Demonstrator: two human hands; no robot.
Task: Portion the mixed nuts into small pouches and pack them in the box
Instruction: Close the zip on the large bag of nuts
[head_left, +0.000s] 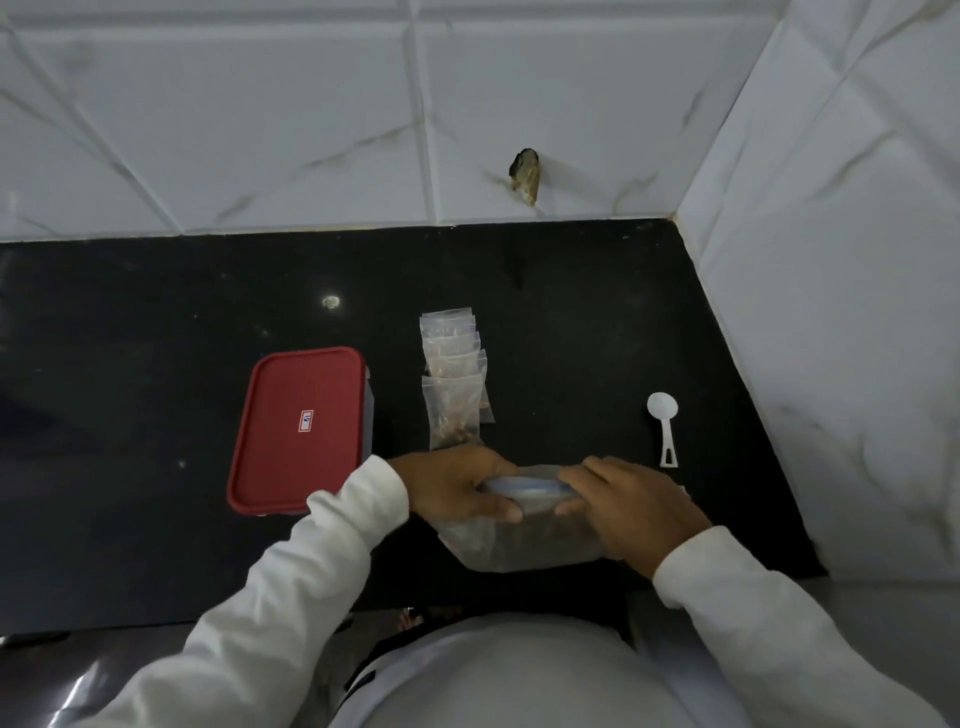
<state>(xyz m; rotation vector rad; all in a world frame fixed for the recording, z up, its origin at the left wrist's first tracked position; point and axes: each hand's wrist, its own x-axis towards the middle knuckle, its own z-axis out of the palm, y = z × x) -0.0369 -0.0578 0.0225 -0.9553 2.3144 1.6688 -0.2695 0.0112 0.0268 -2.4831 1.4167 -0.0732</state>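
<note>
A large clear zip bag of mixed nuts stands on the black counter near its front edge. My left hand pinches the left end of the bag's blue zip strip, and my right hand pinches the right end. Behind the bag lies a row of several small clear pouches with nuts inside, overlapping one another. The box, with its red lid on, sits to the left of the pouches. A white plastic spoon lies to the right.
The black counter ends at a white tiled wall behind and another tiled wall on the right. A chipped hole shows in the back wall tile.
</note>
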